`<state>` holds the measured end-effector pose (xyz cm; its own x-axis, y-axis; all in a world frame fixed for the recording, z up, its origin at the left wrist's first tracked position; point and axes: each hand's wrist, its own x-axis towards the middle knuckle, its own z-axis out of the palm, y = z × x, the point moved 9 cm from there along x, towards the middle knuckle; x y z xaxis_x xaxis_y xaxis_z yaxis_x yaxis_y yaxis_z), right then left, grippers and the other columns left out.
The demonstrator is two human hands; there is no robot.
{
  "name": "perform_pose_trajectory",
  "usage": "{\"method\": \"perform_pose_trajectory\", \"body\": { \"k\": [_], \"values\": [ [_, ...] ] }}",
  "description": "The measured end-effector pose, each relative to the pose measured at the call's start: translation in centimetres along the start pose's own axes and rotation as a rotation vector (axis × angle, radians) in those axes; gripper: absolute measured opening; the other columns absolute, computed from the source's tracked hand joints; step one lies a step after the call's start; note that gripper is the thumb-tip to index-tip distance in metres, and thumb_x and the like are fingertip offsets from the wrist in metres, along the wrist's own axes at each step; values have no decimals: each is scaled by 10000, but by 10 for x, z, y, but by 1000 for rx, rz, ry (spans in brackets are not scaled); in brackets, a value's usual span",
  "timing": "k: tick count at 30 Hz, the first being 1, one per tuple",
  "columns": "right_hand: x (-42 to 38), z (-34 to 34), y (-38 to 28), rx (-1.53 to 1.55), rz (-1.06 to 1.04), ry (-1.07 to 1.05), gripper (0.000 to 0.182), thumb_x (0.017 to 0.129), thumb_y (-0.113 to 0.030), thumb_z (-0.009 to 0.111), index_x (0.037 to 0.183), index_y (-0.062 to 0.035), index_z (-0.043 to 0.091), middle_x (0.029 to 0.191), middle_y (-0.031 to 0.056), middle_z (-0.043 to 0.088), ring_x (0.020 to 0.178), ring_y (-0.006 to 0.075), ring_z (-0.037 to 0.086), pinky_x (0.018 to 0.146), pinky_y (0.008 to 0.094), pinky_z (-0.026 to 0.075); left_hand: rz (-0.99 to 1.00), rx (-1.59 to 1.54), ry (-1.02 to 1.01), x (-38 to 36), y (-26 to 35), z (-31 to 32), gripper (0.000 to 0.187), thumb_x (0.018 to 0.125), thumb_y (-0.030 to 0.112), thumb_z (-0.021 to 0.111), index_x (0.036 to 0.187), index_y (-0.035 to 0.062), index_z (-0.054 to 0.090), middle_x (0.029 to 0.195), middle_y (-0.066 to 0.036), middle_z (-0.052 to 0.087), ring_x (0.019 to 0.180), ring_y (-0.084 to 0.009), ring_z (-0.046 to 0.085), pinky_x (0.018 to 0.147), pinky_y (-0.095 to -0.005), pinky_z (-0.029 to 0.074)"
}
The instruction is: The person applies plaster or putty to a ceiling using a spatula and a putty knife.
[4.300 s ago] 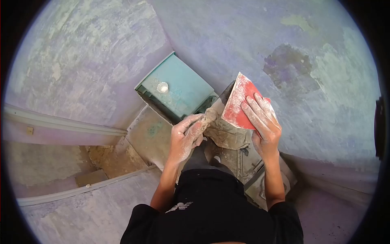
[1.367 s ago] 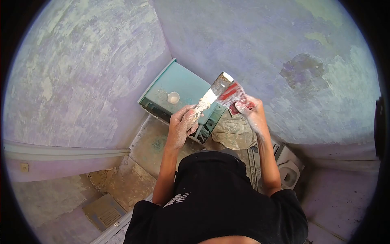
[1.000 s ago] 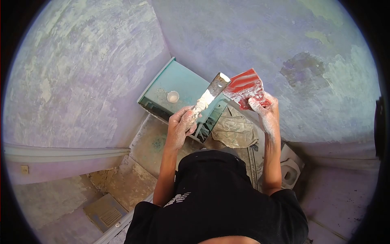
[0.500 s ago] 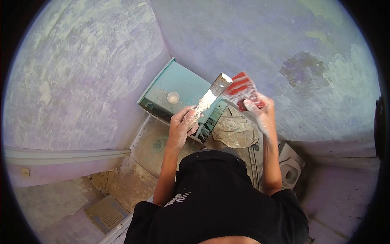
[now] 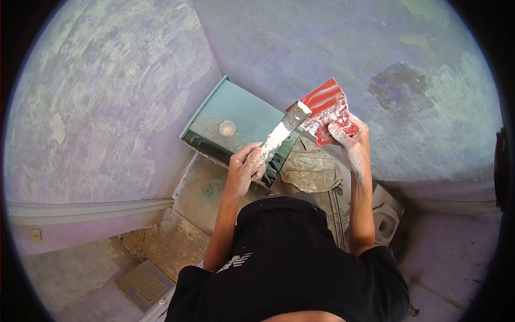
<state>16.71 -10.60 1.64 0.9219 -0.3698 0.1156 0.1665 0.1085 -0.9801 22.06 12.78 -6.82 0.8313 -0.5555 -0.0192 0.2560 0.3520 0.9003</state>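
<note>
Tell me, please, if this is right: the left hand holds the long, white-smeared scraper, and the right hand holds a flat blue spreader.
Not quite: in the head view, the right hand holds a flat red spreader, not a blue one. The left hand does hold the long, white-smeared scraper.

The red spreader (image 5: 328,101) appeared to be plastic, its blade smooth and faintly glossy, its grip end smeared matt white. The putty knife (image 5: 289,122) had a metal blade and a rough, crusted handle. Fine matt powder coated the left hand (image 5: 247,165) and right hand (image 5: 355,144). Nearby, I observed a smooth teal cabinet (image 5: 253,110) with a gritty, speckled top, a crumpled matt sheet (image 5: 311,169) of indeterminable material, and a rough, patchy matt wall (image 5: 118,86).
</note>
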Motion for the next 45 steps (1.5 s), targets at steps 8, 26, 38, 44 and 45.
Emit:
{"method": "perform_pose_trajectory", "body": {
  "k": [8,26,38,44,45],
  "values": [
    [-8,21,51,-350,160,-151,252,874,-7,621,1112,73,634,886,79,682,765,111,626,675,271,520,-18,69,-31,10,6,20,336,1006,239,469,1150,-53,549,897,-70,626,518,-47,435,428,-186,302],
    [-13,0,68,-382,15,-13,272,857,-30,654,1113,57,632,902,120,695,729,141,661,620,293,574,-40,60,-32,7,-11,29,342,1008,254,464,1143,-48,548,896,-68,611,514,-48,443,403,-182,284],
    [-32,12,81,-592,-100,-76,260,865,-34,635,1110,54,636,887,99,680,723,120,625,620,274,531,-52,41,-11,9,-21,29,330,1008,243,461,1134,-47,553,885,-66,602,502,-44,428,400,-182,288],
    [-18,-25,65,14,182,84,264,870,-17,622,1118,71,618,936,121,686,754,139,652,682,286,577,-21,-30,-11,10,-23,14,346,1009,255,466,1152,-48,550,889,-67,600,500,-39,429,392,-179,276],
    [-16,-27,53,52,85,98,248,874,-53,638,1090,69,632,920,115,692,769,140,657,685,281,567,-27,-21,-15,10,-23,13,346,1010,255,463,1151,-48,550,889,-68,601,497,-39,428,387,-179,272]
  ]
}}
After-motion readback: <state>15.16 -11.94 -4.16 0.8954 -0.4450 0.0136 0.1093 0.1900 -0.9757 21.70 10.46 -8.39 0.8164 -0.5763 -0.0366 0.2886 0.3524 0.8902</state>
